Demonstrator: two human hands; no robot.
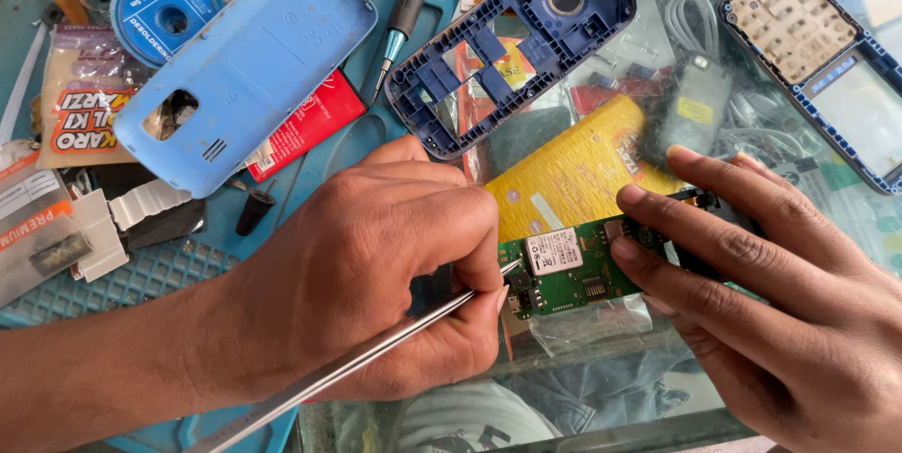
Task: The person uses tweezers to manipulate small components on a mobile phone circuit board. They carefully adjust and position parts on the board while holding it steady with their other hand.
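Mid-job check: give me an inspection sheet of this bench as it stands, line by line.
Surface: glass top on the right, blue mat on the left.
Job's things: green circuit board held over the glass; metal tweezers tip at its left edge.
Clutter: light blue back cover, dark blue phone frame, keypad front housing, screwdriver, desoldering wick spool, yellow packet, small sachets.
Grippers: left hand grips the tweezers; right hand pinches the board's right end.
Cables: white coiled cable under the glass.
Surroundings: nothing seen.
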